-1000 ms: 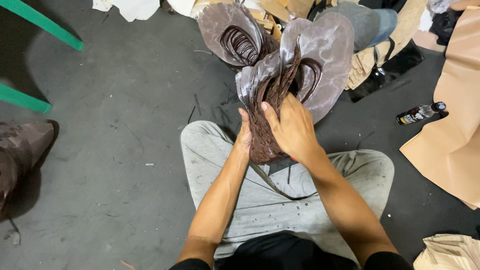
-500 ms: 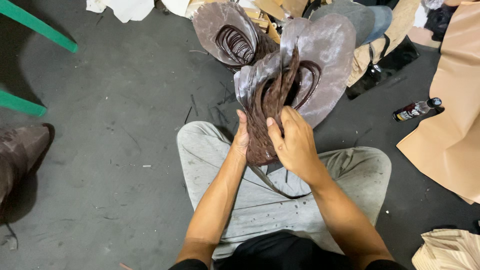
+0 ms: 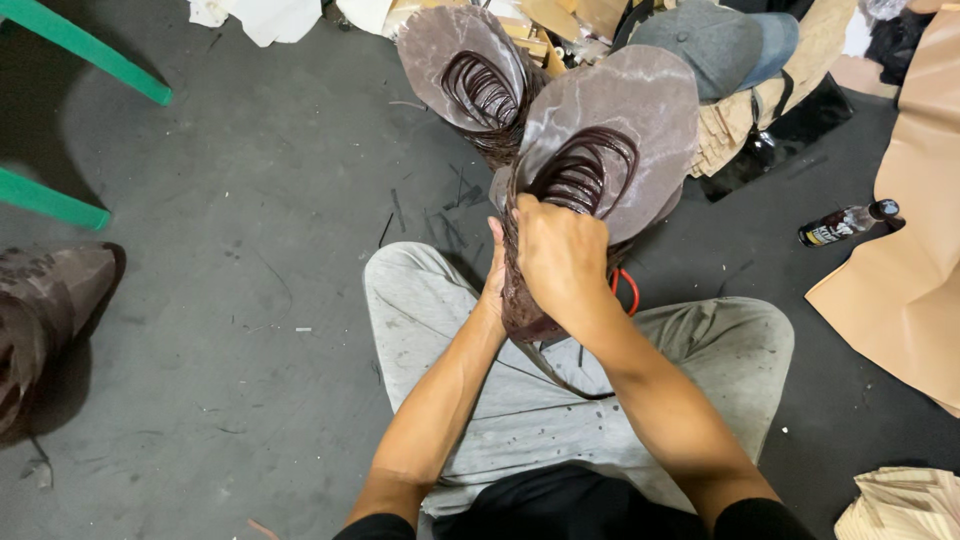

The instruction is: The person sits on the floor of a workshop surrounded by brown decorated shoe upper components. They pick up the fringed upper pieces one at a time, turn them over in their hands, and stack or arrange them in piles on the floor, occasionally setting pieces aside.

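Gripping, item one: a bundle of dark brown leather pieces, oval with long curved slits cut into them [image 3: 600, 160], held upright over the lap of a person seated on the grey concrete floor [image 3: 250, 300]. The bundle's long axis runs from the lap up and away from the person, its narrow lower end pinched between both hands and its broad, fanned upper end rising clear above the fingers.

Right hand [image 3: 560, 260]: wrapped over the front of the bundle's lower part, fingers [image 3: 535, 215] closed tight on the leather just below the slit opening. This hand lies nearer the fanned top.

Left hand [image 3: 495, 285]: mostly hidden behind the bundle and the right hand; it presses against the bundle's left edge, and its fingers appear closed on the leather, though the grip itself is out of sight.

Item two: a second brown slit leather oval [image 3: 465, 75], standing just behind and to the left of the held bundle, apart from both hands.

Surroundings: light grey trousers [image 3: 450, 330] beneath the bundle; a grey cap [image 3: 720, 45] beyond it; a small dark bottle [image 3: 848, 222] lying on the floor to the right; tan sheet material [image 3: 910, 270] at the right edge; green chair legs [image 3: 80, 45] at upper left.
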Action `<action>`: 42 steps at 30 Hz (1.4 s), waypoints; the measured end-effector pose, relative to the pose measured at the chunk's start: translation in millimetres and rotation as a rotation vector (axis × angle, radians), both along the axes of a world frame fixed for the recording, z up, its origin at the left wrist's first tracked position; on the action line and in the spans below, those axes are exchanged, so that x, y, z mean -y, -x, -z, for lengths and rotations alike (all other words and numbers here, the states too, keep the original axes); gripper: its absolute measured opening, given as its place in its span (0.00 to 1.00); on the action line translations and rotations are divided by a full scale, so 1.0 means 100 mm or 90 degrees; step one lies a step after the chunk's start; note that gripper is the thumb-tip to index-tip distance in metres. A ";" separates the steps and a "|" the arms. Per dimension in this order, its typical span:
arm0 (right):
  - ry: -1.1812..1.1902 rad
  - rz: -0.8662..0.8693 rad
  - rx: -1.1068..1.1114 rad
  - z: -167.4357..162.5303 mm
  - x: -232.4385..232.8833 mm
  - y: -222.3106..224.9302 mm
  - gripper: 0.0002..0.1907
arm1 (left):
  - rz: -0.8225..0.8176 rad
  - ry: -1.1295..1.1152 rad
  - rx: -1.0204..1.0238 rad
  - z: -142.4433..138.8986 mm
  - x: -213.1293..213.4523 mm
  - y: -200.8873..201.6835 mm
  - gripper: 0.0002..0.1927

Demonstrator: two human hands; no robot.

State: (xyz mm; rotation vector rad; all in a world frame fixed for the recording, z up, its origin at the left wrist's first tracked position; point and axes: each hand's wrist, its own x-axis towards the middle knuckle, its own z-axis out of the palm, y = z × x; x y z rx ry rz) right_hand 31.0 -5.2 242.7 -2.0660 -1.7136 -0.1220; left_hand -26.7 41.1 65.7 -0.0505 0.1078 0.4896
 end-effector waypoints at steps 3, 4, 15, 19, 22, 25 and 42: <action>0.003 -0.006 0.018 0.04 -0.07 0.01 0.06 | 0.009 -0.001 -0.009 0.03 0.02 0.02 0.39; 0.008 -0.010 0.029 0.06 -0.09 0.02 0.05 | 0.009 0.011 0.008 0.05 0.01 0.01 0.39; 0.003 -0.039 0.027 0.13 -0.05 0.03 0.04 | -0.026 -0.045 0.019 0.29 -0.04 -0.02 0.44; -0.049 -0.032 -0.044 0.22 0.10 -0.24 0.08 | -0.020 -0.071 -0.001 0.43 -0.13 -0.01 0.43; -0.028 -0.017 -0.326 0.33 0.23 -0.56 0.12 | -0.077 -0.133 -0.054 0.51 -0.22 -0.04 0.40; -0.092 -0.033 -0.562 0.44 0.39 -0.87 0.13 | -0.063 -0.173 -0.061 0.48 -0.24 -0.02 0.41; -0.151 -0.103 -0.952 0.87 0.64 -1.19 0.13 | -0.129 -0.348 -0.255 0.09 -0.13 0.03 0.37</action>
